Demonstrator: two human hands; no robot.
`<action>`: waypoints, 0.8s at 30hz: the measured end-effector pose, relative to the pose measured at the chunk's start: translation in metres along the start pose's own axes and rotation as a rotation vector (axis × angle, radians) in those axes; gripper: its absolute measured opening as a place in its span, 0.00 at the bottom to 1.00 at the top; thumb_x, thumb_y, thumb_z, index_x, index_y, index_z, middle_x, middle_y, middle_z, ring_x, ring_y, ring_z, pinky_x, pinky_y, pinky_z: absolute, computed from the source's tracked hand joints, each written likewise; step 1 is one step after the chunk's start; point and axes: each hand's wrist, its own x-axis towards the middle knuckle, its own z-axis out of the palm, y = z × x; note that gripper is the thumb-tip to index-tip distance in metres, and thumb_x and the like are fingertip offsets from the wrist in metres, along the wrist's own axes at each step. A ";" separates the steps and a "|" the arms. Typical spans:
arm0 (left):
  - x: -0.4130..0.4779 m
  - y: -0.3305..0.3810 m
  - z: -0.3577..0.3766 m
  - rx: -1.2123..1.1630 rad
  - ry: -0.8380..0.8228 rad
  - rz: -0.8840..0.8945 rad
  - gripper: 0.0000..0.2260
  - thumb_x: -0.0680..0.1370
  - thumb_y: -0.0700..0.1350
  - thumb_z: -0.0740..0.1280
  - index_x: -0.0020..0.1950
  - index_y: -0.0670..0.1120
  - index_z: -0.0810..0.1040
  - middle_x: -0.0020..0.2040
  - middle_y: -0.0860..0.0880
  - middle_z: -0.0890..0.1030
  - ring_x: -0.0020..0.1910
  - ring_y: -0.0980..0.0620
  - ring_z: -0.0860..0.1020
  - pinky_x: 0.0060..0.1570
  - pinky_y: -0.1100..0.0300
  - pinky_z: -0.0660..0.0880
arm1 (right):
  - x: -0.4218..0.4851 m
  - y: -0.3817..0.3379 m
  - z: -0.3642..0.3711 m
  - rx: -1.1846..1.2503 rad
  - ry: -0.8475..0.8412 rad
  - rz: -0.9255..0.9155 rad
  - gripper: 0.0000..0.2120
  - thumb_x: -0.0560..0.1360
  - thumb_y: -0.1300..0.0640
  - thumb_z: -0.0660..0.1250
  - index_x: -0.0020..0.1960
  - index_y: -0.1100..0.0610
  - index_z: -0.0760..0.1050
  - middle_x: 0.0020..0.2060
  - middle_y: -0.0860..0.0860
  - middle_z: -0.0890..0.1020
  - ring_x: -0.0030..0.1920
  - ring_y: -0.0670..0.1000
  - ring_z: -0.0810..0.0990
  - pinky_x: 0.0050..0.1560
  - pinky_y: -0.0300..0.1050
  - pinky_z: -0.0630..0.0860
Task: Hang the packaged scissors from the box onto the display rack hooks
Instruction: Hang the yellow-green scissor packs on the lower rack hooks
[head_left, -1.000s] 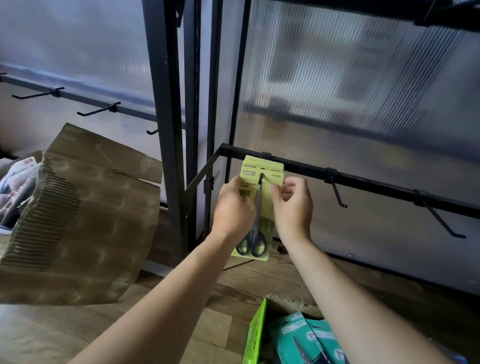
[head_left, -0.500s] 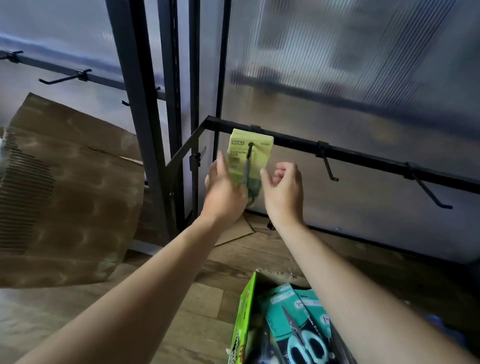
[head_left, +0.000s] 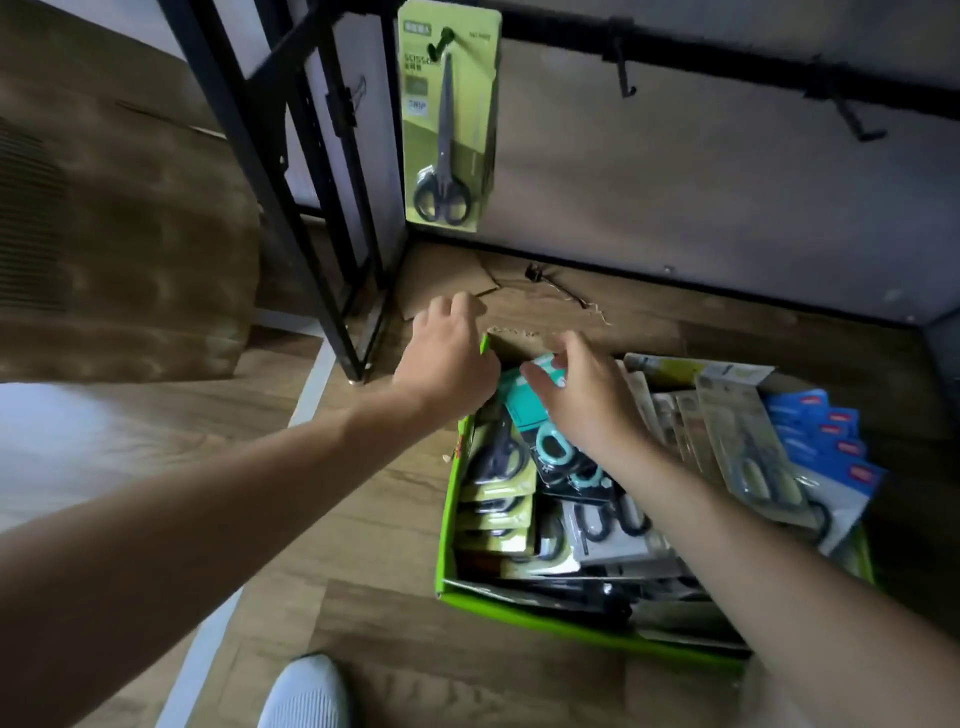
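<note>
One yellow-green pack of black scissors (head_left: 447, 119) hangs on the leftmost hook (head_left: 441, 39) of the black rail (head_left: 727, 57). Below it on the floor stands a green box (head_left: 447, 519) filled with several packaged scissors. My left hand (head_left: 447, 358) hovers over the box's far left corner, fingers loosely bent, holding nothing. My right hand (head_left: 582, 400) reaches into the box, its fingertips lying on the top of a teal scissors pack (head_left: 524, 405). Both forearms hide part of the box's contents.
Two bare hooks (head_left: 623, 73) (head_left: 852, 114) stick out of the rail further right. A black rack post (head_left: 311, 234) stands left of the hung pack, with a big cardboard sheet (head_left: 130, 234) beyond it. Blue packs (head_left: 831, 441) fill the box's right side. A white-socked foot (head_left: 306, 696) shows below.
Both hands have let go of the yellow-green pack, which now hangs on the hook. They dropped to the green box, and the view tilted downward.
</note>
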 end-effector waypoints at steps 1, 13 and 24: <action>-0.007 -0.001 0.008 0.046 -0.034 0.034 0.17 0.76 0.41 0.62 0.65 0.43 0.70 0.63 0.42 0.72 0.63 0.41 0.68 0.63 0.53 0.65 | -0.006 0.009 0.000 -0.078 -0.064 -0.040 0.20 0.77 0.45 0.66 0.64 0.55 0.72 0.59 0.54 0.77 0.61 0.57 0.74 0.55 0.49 0.70; -0.065 0.009 0.071 0.524 -0.410 0.148 0.38 0.71 0.65 0.69 0.69 0.42 0.63 0.64 0.43 0.68 0.64 0.44 0.68 0.62 0.52 0.70 | -0.040 0.038 -0.025 -0.617 -0.276 -0.131 0.28 0.73 0.38 0.66 0.67 0.51 0.69 0.64 0.53 0.70 0.66 0.56 0.65 0.65 0.54 0.66; -0.062 0.016 0.055 0.437 -0.359 0.122 0.28 0.75 0.42 0.63 0.74 0.51 0.59 0.63 0.40 0.68 0.61 0.37 0.71 0.57 0.51 0.70 | -0.050 0.039 -0.028 -0.689 -0.381 -0.181 0.27 0.78 0.39 0.59 0.75 0.37 0.58 0.73 0.52 0.59 0.72 0.61 0.57 0.69 0.61 0.58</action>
